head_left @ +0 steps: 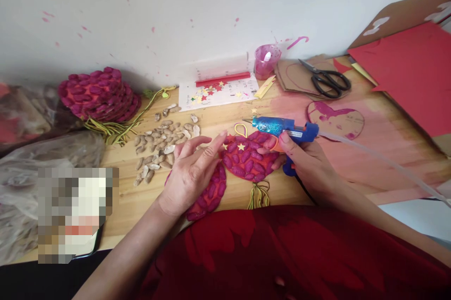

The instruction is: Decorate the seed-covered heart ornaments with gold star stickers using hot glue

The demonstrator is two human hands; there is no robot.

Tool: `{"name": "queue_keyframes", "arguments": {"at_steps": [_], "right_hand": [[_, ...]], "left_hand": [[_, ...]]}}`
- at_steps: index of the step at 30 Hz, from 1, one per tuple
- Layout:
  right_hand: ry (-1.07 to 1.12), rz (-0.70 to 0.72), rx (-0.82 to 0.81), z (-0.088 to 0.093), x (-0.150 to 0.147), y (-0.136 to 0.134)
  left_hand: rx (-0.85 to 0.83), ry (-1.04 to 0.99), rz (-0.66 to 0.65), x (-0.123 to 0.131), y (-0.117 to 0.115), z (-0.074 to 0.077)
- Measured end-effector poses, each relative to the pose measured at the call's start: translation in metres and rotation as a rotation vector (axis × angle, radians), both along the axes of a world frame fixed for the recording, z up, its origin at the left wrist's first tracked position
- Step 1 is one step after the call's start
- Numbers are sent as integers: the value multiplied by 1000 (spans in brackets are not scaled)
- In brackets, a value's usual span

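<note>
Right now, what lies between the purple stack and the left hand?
In the head view, loose peanut shells lie between the left hand and the purple stack, with yellow-green tassels near the stack.

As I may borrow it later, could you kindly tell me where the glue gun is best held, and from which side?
Probably by the handle, coming from the right, as the right hand does: it drops below the glue gun's body, with the orange trigger in front. The metal nozzle points left, so I would avoid that end.
</note>
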State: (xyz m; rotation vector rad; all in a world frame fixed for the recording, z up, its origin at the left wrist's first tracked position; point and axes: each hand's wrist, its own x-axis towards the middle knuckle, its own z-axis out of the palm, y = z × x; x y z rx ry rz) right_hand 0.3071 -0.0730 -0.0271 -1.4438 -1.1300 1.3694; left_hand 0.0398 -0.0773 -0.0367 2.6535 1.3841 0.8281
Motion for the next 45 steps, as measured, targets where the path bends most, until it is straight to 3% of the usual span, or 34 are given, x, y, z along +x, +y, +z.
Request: {"name": "queue_keyframes", "arguments": {"at_steps": [7,13,19,22,27,33,45], "right_hand": [[69,-65,32,0,10,-5],[146,-128,55,-12,24,-12],[217,-156,33,-16,23,-8],[230,-129,38,-15,22,-5],[247,-122,35,-17,24,-4],[242,-116,21,-19,25,-4],[241,-122,16,-14,23,-4]], "left_hand": [[44,-84,43,-3,13,14],[-37,-25,-43,8,49,32],[-156,-51,-106,42,99,22],[-219,-95,-75,62,124,14],[-410,0,-19,90,153,9],[-465,57,-4,97,160,9],[-522,-14,-22,94,159,10]]}}
